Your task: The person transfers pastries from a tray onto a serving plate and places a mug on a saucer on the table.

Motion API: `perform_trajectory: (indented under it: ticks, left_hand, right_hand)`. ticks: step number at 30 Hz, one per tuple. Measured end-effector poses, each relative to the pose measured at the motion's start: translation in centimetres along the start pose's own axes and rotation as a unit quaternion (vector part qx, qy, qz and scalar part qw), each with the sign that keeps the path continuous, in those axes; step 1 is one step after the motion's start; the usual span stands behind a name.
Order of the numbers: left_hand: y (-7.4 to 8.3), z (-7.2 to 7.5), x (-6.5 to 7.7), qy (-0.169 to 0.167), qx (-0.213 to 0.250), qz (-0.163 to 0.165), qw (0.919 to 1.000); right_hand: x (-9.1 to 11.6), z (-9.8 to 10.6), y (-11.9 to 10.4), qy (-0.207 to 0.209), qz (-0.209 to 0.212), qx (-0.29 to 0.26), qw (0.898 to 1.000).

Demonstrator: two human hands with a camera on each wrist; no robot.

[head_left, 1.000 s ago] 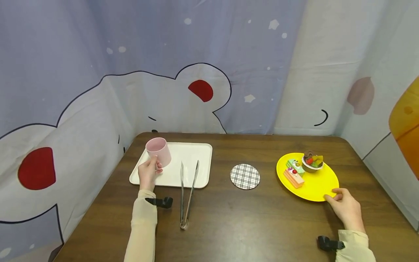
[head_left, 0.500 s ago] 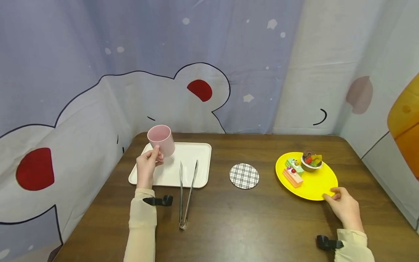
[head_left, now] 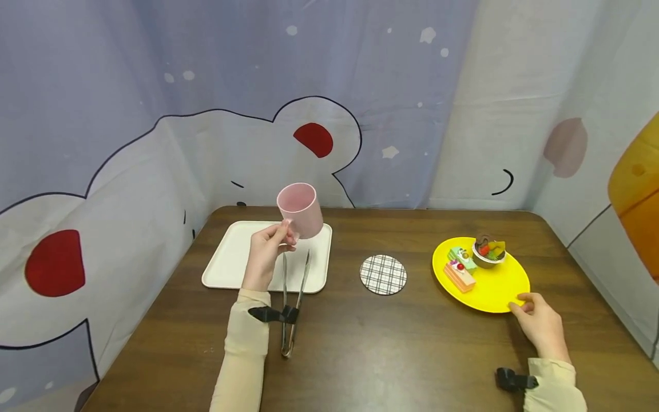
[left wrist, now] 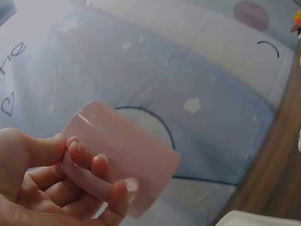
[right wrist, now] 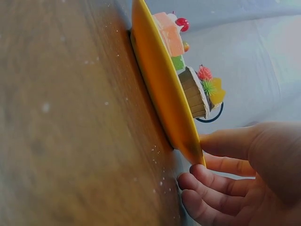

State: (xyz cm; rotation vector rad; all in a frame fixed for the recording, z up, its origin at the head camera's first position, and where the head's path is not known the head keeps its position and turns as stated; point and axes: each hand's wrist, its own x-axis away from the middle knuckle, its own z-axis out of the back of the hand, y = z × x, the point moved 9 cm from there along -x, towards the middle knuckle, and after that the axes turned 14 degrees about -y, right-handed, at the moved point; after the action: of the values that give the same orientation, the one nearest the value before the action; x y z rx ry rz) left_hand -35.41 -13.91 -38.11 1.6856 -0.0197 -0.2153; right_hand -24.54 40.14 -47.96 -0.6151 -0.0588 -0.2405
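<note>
My left hand [head_left: 268, 252] grips a pink mug [head_left: 305, 214] by its handle and holds it in the air over the right part of the white tray [head_left: 226, 269]. In the left wrist view the fingers curl through the handle of the mug [left wrist: 127, 155]. On the right, my right hand [head_left: 542, 326] pinches the near rim of a yellow plate [head_left: 496, 294], thumb on top and fingers below. The plate carries an orange cake slice [head_left: 460, 277], a green cake slice [head_left: 461, 259] and a fruit-topped cupcake [head_left: 488, 253].
Metal tongs [head_left: 289, 337] lie with their tips on the tray and their hinged end on the wooden table [head_left: 370, 355], partly behind the left wrist. A round checked coaster [head_left: 383, 274] lies between tray and plate. A printed curtain [head_left: 401, 103] stands behind the table.
My left hand has lifted the mug off the tray and carried it up and to the right. The right hand stays at the plate's rim, and the plate has not visibly moved.
</note>
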Motion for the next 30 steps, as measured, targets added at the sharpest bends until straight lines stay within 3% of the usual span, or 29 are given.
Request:
perform_trajectory:
  ticks: [9, 19, 30]
  left_hand:
    - [-1.5, -5.9, -0.2, -0.055, -0.007, 0.016, 0.9983]
    - [-4.7, -11.4, -0.6, -0.107, -0.013, 0.025, 0.9939]
    - [-9.5, -14.5, -0.7, -0.156, -0.044, 0.054, 0.9853]
  right_hand:
    - [0.0, -0.1, 0.1, -0.001, -0.008, -0.011, 1.0]
    - [-0.2, 0.1, 0.1, -0.003, -0.013, -0.017, 1.0]
    - [0.2, 0.0, 0.4, 0.002, -0.014, -0.03, 0.999]
